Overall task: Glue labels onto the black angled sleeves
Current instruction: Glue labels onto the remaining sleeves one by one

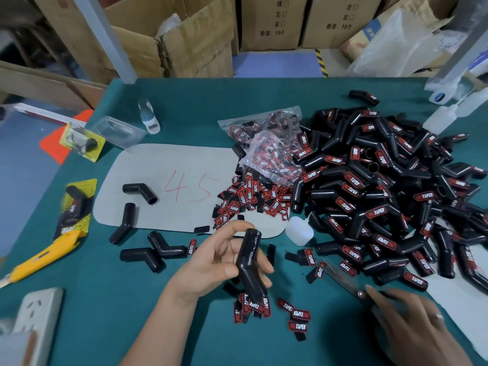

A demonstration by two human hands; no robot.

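A clear plastic bag near the middle of the green tabletop holds red-and-black labels, more spilling loose beside it. The left hand grips one black angled sleeve above the near edge, fingers curled round it. The right hand, blurred, rests on scissors; its grip cannot be told. The labelled sleeve pile runs off the right edge.

Even soft light, wide-angle edge bending, right hand motion-blurred.
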